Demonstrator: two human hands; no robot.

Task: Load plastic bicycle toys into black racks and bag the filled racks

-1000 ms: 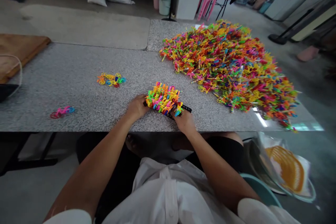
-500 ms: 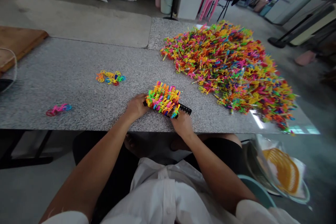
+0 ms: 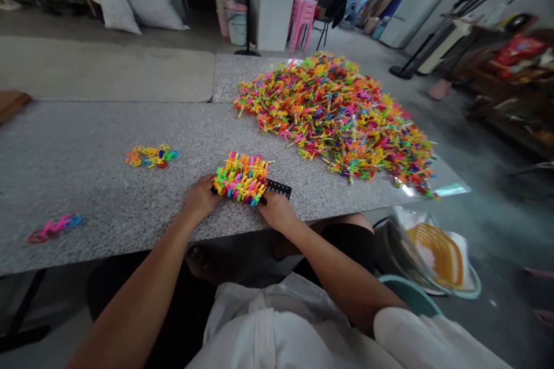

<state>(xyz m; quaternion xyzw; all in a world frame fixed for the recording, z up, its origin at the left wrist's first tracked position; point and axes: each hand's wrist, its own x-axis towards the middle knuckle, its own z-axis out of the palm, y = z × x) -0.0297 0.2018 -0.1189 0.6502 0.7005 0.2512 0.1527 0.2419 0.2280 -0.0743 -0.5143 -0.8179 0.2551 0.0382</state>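
Note:
Near the front edge of the speckled grey table (image 3: 95,127) is a black perforated rack (image 3: 279,188), packed with rows of small bright plastic pieces (image 3: 241,179). My left hand (image 3: 201,200) grips the rack's left end, its fingers partly hidden behind it. My right hand (image 3: 277,210) is closed on the near side, toward the right, where a stretch of bare black grid shows. A small cluster of yellow, orange and blue pieces (image 3: 151,155) lies left of the rack. Closer to the front edge, further left, are a few pink, red and blue pieces (image 3: 55,227).
A large heap of colourful plastic pieces (image 3: 337,118) covers the table's right part. Below on the right stand a teal bucket (image 3: 409,291) and a tub with a yellow basket (image 3: 437,253). A brown board (image 3: 12,105) lies at the far left. Pink stools (image 3: 303,16) stand behind.
The camera view has swung to the right, so the table and heap appear further left. Both hands keep their hold on the rack.

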